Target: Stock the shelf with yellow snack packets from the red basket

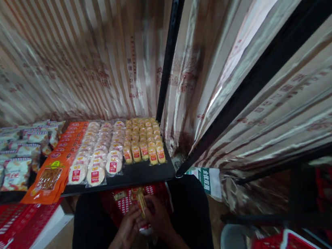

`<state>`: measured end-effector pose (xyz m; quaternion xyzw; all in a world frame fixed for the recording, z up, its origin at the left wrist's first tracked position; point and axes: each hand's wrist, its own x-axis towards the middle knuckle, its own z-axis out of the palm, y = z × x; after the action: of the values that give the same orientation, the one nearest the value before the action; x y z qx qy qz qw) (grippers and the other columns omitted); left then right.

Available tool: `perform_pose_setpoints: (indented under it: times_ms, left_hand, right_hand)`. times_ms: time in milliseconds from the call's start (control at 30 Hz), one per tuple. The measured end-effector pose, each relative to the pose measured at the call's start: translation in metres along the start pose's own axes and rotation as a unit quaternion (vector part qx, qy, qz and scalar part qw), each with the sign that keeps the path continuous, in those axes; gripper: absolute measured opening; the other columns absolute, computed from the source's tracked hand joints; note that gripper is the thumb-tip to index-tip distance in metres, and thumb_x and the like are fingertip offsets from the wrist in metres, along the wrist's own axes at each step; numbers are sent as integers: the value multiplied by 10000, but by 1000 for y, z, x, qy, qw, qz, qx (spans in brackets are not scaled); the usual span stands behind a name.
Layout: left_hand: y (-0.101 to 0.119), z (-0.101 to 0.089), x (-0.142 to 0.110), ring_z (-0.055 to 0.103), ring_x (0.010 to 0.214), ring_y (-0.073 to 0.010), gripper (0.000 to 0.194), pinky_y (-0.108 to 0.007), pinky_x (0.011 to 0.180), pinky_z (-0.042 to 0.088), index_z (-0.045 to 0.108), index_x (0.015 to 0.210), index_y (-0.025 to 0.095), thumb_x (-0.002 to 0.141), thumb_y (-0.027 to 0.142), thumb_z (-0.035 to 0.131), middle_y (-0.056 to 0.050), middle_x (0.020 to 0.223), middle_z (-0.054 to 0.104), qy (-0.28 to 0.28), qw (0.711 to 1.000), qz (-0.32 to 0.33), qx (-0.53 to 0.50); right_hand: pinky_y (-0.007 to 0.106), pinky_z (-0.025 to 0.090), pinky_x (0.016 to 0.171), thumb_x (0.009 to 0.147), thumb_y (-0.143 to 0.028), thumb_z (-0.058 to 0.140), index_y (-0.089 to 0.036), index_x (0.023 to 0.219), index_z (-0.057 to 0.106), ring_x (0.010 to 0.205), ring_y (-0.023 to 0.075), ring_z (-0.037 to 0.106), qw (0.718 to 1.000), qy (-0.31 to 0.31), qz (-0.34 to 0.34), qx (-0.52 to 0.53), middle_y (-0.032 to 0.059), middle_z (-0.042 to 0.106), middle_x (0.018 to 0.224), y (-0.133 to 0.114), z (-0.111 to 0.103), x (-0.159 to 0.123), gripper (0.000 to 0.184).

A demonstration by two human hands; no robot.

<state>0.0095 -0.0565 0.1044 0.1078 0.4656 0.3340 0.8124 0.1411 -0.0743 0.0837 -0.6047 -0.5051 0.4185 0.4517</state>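
Note:
My left hand (128, 228) and my right hand (158, 216) meet low in the head view, over my lap. Both are closed on a small yellow snack packet (141, 202), which stands upright between the fingers. Under them lies a red basket (127, 199) between my dark-trousered knees. Just beyond, a black shelf (142, 174) carries rows of round white snack packs (97, 158), small yellow packets (143, 137) and orange packets (58, 165).
White and blue snack bags (8, 157) fill the shelf's left end. Striped cardboard boxes (83, 53) form the back wall. A black rack post (171, 46) rises right of the shelf. A red-printed carton (12, 234) stands at the left; a pale bucket (235, 242) and another red basket (287, 245) stand at the lower right.

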Motion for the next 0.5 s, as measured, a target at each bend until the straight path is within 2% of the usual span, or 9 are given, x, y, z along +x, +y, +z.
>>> perform_pose_setpoints:
  times_ms: [200,333,500]
  left_hand:
    - [3,7,-6,640,648,-123,243,-240,665,485,565,793,178,620,132,729,-3,719,657,-23,999,-14,-19]
    - [4,12,-9,627,613,-117,310,-236,641,475,590,890,199,622,168,740,13,704,651,-39,999,-9,-6]
    - [7,17,-12,641,668,-132,433,-251,683,490,583,999,213,608,173,765,13,732,656,-27,999,-7,-17]
  right_hand:
    - [338,520,827,740,-194,535,-221,1117,579,931,207,637,999,3,-37,-37,71,655,1052,-18,-6,-11,381]
    - [361,486,909,700,-190,569,-226,1182,542,1028,221,601,995,9,-74,-66,72,628,1123,-20,-9,-14,484]
    - [365,476,935,765,-218,530,-232,1166,552,1066,223,587,991,39,-87,-99,77,625,1144,-20,-10,-13,402]
